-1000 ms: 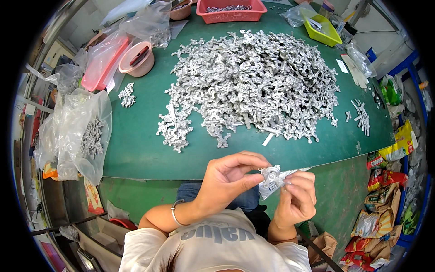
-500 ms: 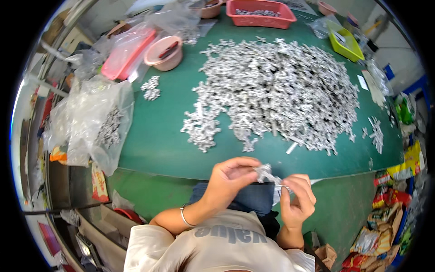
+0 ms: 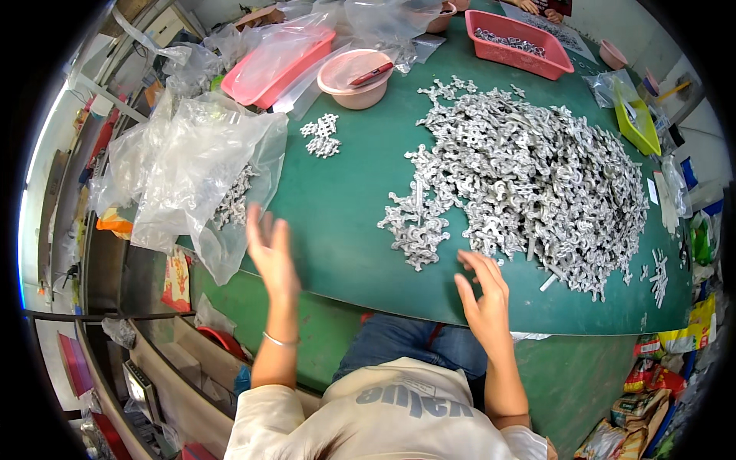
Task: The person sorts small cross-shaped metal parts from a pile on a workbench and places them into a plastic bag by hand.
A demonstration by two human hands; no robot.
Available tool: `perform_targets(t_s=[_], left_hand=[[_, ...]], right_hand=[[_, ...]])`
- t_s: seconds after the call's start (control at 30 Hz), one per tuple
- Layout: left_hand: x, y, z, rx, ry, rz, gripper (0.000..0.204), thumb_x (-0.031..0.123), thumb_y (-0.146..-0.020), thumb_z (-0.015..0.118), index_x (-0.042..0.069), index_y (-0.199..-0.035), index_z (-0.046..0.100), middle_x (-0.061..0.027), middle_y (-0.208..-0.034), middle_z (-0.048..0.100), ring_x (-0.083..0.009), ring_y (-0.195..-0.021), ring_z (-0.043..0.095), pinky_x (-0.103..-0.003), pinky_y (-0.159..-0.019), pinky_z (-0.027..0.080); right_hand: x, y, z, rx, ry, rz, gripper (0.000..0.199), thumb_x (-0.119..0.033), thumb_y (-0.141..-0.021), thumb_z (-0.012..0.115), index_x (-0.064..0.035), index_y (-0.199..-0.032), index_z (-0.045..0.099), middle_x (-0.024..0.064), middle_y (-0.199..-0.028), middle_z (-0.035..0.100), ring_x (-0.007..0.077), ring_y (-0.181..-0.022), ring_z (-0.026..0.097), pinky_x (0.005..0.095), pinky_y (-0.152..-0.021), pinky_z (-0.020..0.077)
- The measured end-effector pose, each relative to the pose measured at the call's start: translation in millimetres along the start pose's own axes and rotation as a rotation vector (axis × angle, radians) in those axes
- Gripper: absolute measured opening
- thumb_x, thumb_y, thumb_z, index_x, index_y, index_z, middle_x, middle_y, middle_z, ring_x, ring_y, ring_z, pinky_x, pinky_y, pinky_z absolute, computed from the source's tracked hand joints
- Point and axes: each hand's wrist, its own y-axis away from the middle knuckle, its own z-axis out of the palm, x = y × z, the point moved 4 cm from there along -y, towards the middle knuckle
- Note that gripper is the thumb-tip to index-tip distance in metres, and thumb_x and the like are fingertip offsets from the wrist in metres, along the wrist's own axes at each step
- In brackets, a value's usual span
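Note:
My left hand (image 3: 272,249) is raised over the table's left front edge, its fingers spread and slightly blurred, with nothing in it. Beside it lies a clear plastic bag (image 3: 165,180) with several small grey parts (image 3: 234,198) inside. My right hand (image 3: 483,299) hovers by the front edge, thumb and fingers apart, holding nothing. Just beyond its fingertips is a small cluster of grey cast metal parts (image 3: 418,230), which joins a large heap of the same knobbly parts (image 3: 544,176). A separate little group (image 3: 321,136) rests farther left on the green table (image 3: 345,261).
At the back stand a pink bowl (image 3: 355,90) with a red-handled tool (image 3: 372,74), a pink tray under plastic (image 3: 280,65), another pink tray (image 3: 521,61) with metal pieces, and a yellow-green basket (image 3: 638,119). Grey sticks (image 3: 658,277) lie at right. Another person's hands (image 3: 540,9) show at the far edge.
My hands were together holding small grey parts at the table's front edge. Now they are apart and free of them, the left having swung toward the plastic bag. The view has shifted.

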Motion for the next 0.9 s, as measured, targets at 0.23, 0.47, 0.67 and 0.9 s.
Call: perform_targets(t_s=[0.23,0.47,0.67,0.9], left_hand=[[24,85,73,-0.576,-0.227,0.128,0.033,-0.004,-0.076,0.057,0.003,-0.108,0.057,-0.0120,-0.116,0.050,-0.0236,-0.110,0.047,-0.033,-0.093,0.037],[23,91,76,-0.627,0.003,-0.064,0.033,-0.007,-0.078,0.055,0.000,-0.111,0.054,-0.0112,-0.114,0.050,-0.0197,-0.105,0.050,-0.030,-0.086,0.042],[47,92,97,-0.773,0.479,-0.322,0.034,-0.010,-0.081,0.052,-0.006,-0.115,0.050,-0.0123,-0.110,0.049,-0.0181,-0.095,0.054,-0.029,-0.079,0.047],[71,92,102,-0.848,0.608,-0.359,0.032,-0.010,-0.080,0.055,-0.008,-0.112,0.052,-0.0101,-0.099,0.053,-0.0144,-0.087,0.054,-0.027,-0.076,0.046]], right_hand=[[6,-55,45,0.003,0.381,-0.265,0.018,-0.001,-0.075,0.059,-0.0009,-0.092,0.060,0.0112,-0.087,0.058,0.0273,-0.080,0.051,0.0358,-0.072,0.0388],[10,-34,18,0.091,0.019,0.119,0.005,-0.002,-0.080,0.058,0.0019,-0.078,0.062,0.0085,-0.071,0.060,0.0171,-0.065,0.054,0.0274,-0.064,0.0407],[-15,-5,11,-0.020,-0.533,0.429,0.015,-0.006,-0.087,0.053,0.0038,-0.078,0.061,0.0028,-0.071,0.059,0.0079,-0.070,0.052,0.0231,-0.066,0.0411],[-44,1,-7,0.034,-0.615,0.281,0.011,0.002,-0.085,0.051,0.0048,-0.078,0.058,0.0087,-0.072,0.060,0.0118,-0.065,0.056,0.0236,-0.062,0.0437]])
